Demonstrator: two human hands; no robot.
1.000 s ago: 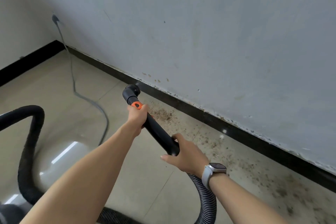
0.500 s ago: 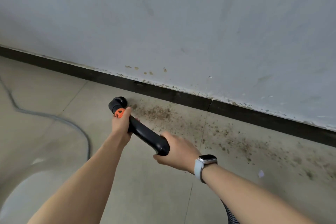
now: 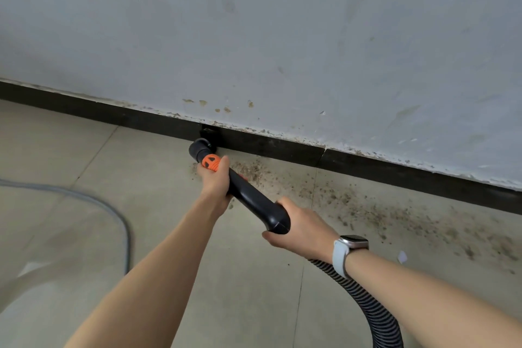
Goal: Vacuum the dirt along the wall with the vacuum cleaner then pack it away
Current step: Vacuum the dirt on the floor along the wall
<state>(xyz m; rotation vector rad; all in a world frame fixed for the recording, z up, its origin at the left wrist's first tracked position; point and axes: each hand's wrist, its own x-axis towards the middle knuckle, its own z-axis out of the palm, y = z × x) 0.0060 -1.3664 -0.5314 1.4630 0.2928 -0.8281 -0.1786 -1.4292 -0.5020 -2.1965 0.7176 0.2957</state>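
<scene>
While 2 hands [image 3: 217, 181] grip 1 wand [image 3: 254, 200], 1 hose [image 3: 375, 316]

No readable text, labels, brands or numbers anywhere you're looking. The orange collar [image 3: 211, 162] on the vacuum wand [image 3: 254, 200] has dark cutout shapes only, no lettering. The watch [image 3: 353, 243] on your right wrist is angled away, so its face can't be read.

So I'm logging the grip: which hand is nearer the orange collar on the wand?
The left hand, gripping just behind the orange collar; the right hand, with the watch, holds the black wand's rear end.
</scene>
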